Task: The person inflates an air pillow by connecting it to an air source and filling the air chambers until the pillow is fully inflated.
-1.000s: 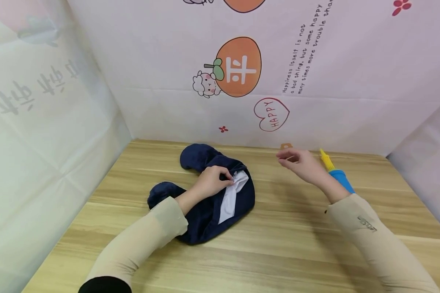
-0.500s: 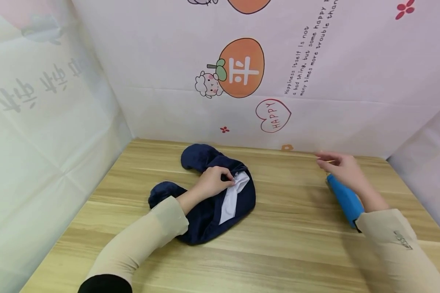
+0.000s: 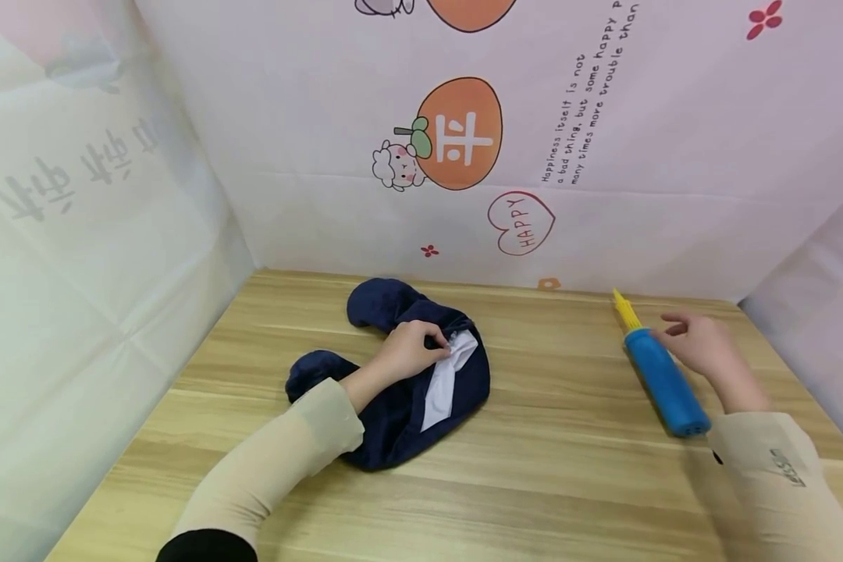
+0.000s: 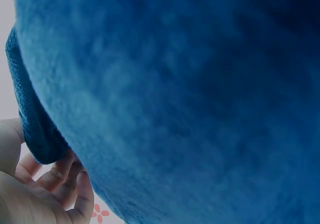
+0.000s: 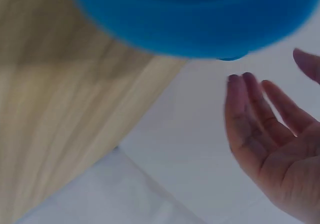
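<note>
A navy plush U-shaped neck pillow [image 3: 393,437] lies on the table, its rounded ends toward the left. White lining [image 3: 439,398] shows through a slit in its cover. My left hand [image 3: 409,351] reaches across the pillow and pinches the lining near the slit's far end, by a small clear piece. In the left wrist view, blue plush [image 4: 165,104] fills most of the picture. My right hand [image 3: 702,343] is above and beside a blue hand pump [image 3: 663,378] with a yellow nozzle [image 3: 625,308]. Its fingers are spread and hold nothing in the right wrist view.
The wood-grain table [image 3: 534,468] meets a printed white backdrop [image 3: 309,218] at its far edge. White sheets also hang at the left [image 3: 98,297] and right sides.
My right hand has moved right, passing over the pump and uncovering its nozzle. My left hand keeps its pinch on the pillow's lining, and the pillow has stayed in place.
</note>
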`<state>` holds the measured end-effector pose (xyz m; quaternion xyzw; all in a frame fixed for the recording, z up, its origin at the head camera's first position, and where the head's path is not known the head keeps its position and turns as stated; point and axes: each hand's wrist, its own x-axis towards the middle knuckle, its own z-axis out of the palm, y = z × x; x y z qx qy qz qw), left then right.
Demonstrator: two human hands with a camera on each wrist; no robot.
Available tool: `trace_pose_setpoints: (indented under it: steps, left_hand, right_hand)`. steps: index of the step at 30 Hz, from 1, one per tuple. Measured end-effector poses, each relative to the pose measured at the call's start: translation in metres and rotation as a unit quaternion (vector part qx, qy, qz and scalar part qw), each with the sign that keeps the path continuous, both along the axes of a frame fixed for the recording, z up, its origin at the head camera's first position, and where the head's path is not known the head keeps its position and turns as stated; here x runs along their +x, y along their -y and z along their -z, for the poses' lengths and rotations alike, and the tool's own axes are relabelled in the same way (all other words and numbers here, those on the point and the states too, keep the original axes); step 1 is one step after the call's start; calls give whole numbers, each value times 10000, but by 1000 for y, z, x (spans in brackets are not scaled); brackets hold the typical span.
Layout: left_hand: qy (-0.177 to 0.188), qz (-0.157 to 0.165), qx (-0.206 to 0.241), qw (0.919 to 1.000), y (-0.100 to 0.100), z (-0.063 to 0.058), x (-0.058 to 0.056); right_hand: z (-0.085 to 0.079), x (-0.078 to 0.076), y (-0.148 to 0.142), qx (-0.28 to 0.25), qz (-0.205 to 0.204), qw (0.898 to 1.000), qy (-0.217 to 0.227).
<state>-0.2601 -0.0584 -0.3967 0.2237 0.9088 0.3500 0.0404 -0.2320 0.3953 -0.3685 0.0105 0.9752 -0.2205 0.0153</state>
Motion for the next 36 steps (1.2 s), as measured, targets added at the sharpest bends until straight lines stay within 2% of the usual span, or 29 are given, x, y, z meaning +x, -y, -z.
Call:
trace_pose_setpoints:
  steps: [3, 6, 9, 17, 26, 36]
  left_hand:
    - [12, -10, 25, 10000, 0, 0, 0]
    - [6, -44, 31, 10000, 0, 0, 0]
    - [-18, -58, 40, 10000, -1, 0, -1]
    - [-52, 32, 44, 10000, -1, 3, -1]
    - [-200, -15, 76, 9998, 0, 3, 0]
    - [-89, -66, 3, 9999, -1, 3, 1]
  right_hand:
    - [5, 0, -7, 324, -104, 9984, 462]
    - [11, 0, -10, 345, -266, 9952, 873]
    - [18, 0, -11, 243, -364, 9933, 1071]
    - [29, 0, -9, 338, -377, 9915, 1196]
    - [23, 1, -4, 307, -337, 9903, 1314]
    - [5, 11, 11, 539, -691, 9934, 736]
